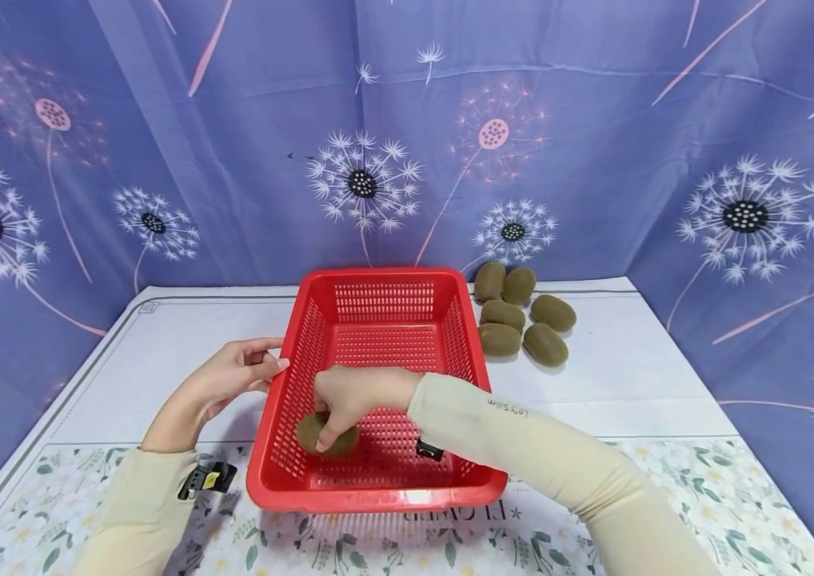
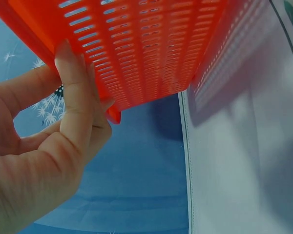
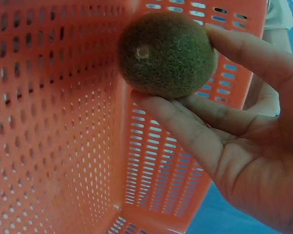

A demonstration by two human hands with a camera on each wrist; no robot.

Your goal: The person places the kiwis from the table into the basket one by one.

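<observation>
A red perforated plastic basket (image 1: 377, 502) stands in the middle of the table, tilted slightly in the head view. My left hand (image 1: 223, 378) pinches its left rim; the left wrist view has the thumb and fingers about the red edge (image 2: 27, 36). Inside the basket, toward its near left corner, my right hand (image 1: 355, 392) grips a brown fuzzy kiwi (image 1: 308, 437). Seen from the right wrist, that kiwi (image 3: 166, 58) lies between thumb and fingers, close to the slotted wall. Its underside is hidden in the head view.
Several loose kiwis (image 1: 545, 344) lie in a cluster on the white tabletop just right of the basket's far end. A purple dandelion-print curtain (image 1: 407, 104) closes off the back and sides. A floral cloth (image 1: 724, 496) covers the near part of the table.
</observation>
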